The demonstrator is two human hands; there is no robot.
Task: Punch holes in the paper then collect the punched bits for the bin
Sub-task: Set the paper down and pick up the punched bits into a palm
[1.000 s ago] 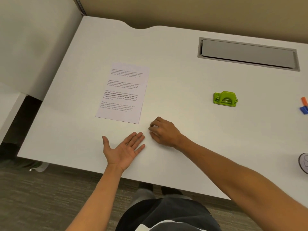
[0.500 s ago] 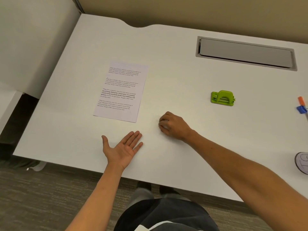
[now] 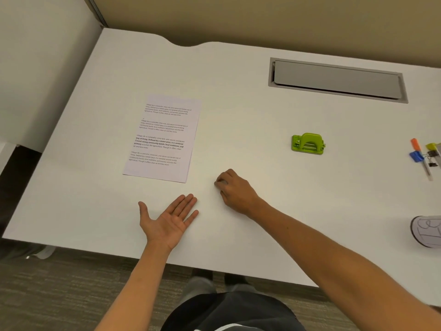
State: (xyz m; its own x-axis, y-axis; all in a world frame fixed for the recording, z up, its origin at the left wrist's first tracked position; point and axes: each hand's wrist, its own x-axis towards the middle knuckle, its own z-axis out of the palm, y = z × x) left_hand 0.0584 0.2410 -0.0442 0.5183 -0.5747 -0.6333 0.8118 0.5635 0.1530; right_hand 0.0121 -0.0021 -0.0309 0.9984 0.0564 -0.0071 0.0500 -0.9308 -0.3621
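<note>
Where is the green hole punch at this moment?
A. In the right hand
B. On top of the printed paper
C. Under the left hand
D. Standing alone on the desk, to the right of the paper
D: the green hole punch stands alone on the desk, right of the printed paper, and neither the left hand nor the right hand touches it.

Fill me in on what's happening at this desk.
A person is working bare-handed at a white desk. The left hand lies open, palm up, near the front edge. The right hand is curled with its fingertips on the desk surface, seemingly gathering punched bits, though they are too small to see. The printed paper lies flat beyond the left hand, and the green hole punch sits untouched further right.
</note>
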